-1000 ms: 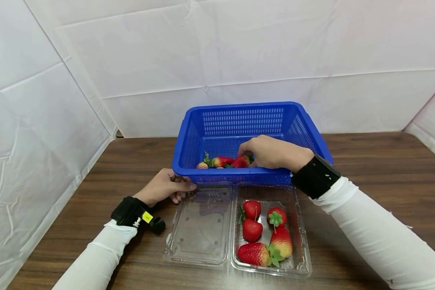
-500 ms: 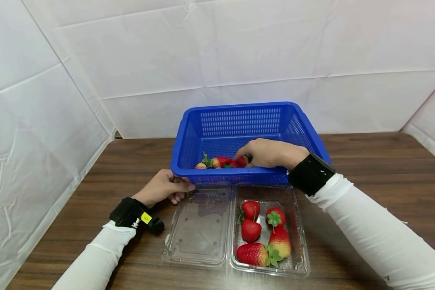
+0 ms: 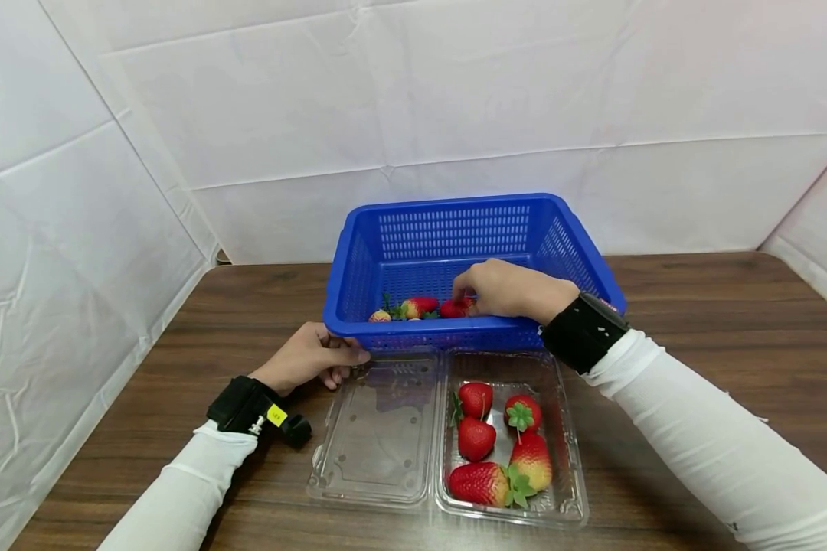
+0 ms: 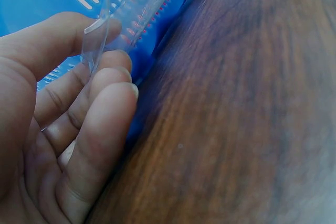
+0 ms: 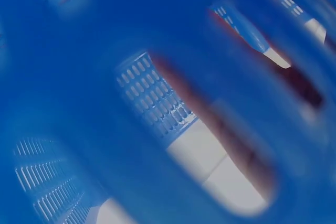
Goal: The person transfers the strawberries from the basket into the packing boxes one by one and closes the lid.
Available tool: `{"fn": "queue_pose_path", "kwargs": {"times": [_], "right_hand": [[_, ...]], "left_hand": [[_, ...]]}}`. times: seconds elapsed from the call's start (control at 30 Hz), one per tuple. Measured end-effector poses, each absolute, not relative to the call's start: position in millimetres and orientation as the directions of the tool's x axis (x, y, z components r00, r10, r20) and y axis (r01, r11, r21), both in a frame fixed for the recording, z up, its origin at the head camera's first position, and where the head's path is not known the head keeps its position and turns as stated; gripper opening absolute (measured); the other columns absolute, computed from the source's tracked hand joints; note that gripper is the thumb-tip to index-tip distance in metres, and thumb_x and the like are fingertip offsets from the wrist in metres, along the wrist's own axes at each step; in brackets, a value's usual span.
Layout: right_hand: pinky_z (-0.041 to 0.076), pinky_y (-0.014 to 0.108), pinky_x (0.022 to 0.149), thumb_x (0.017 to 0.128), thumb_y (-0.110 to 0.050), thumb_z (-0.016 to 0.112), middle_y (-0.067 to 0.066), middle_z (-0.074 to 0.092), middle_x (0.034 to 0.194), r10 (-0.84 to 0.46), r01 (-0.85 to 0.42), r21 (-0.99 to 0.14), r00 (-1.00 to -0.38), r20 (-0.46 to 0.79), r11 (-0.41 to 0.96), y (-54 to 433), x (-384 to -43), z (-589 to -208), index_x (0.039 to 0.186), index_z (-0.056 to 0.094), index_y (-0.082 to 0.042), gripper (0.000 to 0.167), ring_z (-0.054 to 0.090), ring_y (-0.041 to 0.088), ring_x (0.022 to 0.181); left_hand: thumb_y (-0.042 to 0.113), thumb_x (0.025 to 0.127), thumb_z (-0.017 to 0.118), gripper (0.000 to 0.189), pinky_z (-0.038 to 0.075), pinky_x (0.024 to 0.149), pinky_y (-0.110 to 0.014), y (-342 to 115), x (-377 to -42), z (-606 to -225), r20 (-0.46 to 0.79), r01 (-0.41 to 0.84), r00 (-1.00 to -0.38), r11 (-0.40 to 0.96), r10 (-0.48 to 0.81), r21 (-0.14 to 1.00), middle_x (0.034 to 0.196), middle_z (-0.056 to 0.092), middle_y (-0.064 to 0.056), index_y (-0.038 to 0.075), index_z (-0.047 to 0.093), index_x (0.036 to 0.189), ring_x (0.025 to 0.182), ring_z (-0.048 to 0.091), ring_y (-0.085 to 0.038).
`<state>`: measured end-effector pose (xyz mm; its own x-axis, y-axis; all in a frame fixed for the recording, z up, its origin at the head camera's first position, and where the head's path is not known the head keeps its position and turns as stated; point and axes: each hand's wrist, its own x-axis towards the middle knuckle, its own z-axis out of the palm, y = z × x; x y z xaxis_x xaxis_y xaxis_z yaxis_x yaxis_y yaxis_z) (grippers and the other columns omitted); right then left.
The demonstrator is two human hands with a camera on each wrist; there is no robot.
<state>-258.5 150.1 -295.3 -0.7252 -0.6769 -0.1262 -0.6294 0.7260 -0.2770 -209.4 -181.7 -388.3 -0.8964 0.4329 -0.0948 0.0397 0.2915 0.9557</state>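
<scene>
My left hand [image 3: 315, 357] pinches the corner of the clear plastic lid [image 3: 379, 428] between thumb and fingers, near the basket's front left corner. In the left wrist view the lid's edge [image 4: 94, 43] sits between thumb and fingertips. My right hand [image 3: 513, 291] reaches over the front rim of the blue basket [image 3: 448, 325] and grips a red strawberry [image 3: 452, 309] with fingers pointing down; its fingertips are partly hidden. More strawberries [image 3: 419, 306] lie beside it on the left. The right wrist view is mostly filled by the basket's slotted wall [image 5: 94, 77].
The lid is hinged to an open clear plastic box [image 3: 579, 490] holding several strawberries [image 3: 478, 484], just in front of the basket. Both stand on a brown wooden table [image 3: 689, 321]. White cloth [image 3: 496, 92] hangs behind and at the sides.
My right hand has shifted slightly within the basket, its fingers closing on the strawberry. My left hand keeps its place on the lid corner.
</scene>
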Motion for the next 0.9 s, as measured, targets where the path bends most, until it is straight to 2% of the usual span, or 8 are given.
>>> {"fn": "queue_pose_path", "kwargs": {"times": [0.43,0.9], "right_hand": [[0.055,0.043,0.088,0.101,-0.013,0.074,0.01,0.07,0.103,-0.596,-0.539,-0.277,-0.78,-0.193,0.795,149.9,-255.2,-291.2,0.112,0.071,-0.003,0.015,0.063,0.024,0.09],[0.055,0.039,0.082,0.101,-0.008,0.07,0.01,0.07,0.101,-0.568,-0.508,-0.27,-0.786,-0.243,0.818,149.6,-256.5,-291.6,0.113,0.072,-0.002,0.013,0.061,0.023,0.086]], "left_hand": [[0.011,0.098,0.076,0.014,0.058,0.056,-0.028,-182.5,-210.0,-388.7,-0.09,0.047,-0.895,0.293,0.437,0.955,0.068,0.064,-0.009,0.0,0.072,0.09,0.058,0.062,-0.013],[0.01,0.097,0.077,0.014,0.058,0.056,-0.028,-182.0,-209.9,-389.2,-0.087,0.052,-0.895,0.296,0.438,0.954,0.068,0.064,-0.009,-0.001,0.073,0.091,0.057,0.062,-0.013]]}}
